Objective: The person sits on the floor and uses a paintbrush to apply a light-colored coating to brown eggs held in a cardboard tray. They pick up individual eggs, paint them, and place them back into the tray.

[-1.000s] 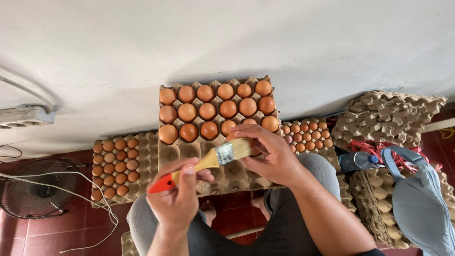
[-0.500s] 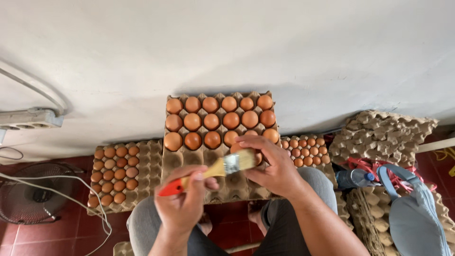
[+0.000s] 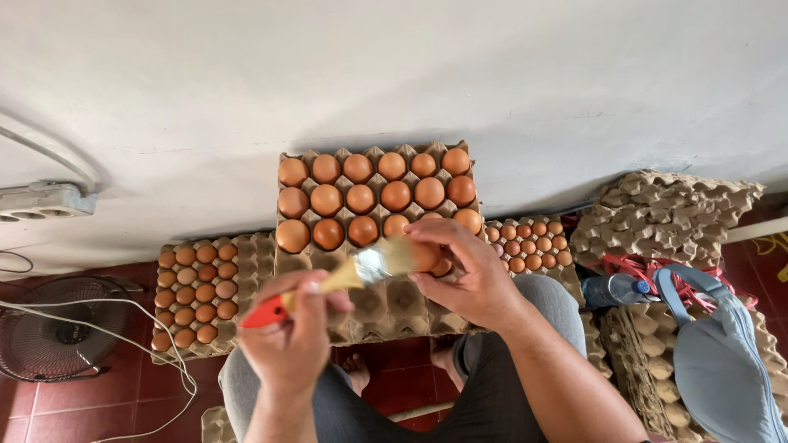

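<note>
My left hand grips a paintbrush with a red-tipped wooden handle; its pale bristles rest against a brown egg that my right hand holds. Both hands hover over a cardboard egg tray resting on my lap. Its far rows are filled with brown eggs, and its near cups are bare.
A lower tray of eggs lies at the left, another at the right. Stacks of unfilled trays stand at right, with a plastic bottle and a grey bag. A fan and a power strip sit left.
The view has shifted slightly. My left hand moved a little right with the brush, and the bristles stay against the egg in my right hand.
</note>
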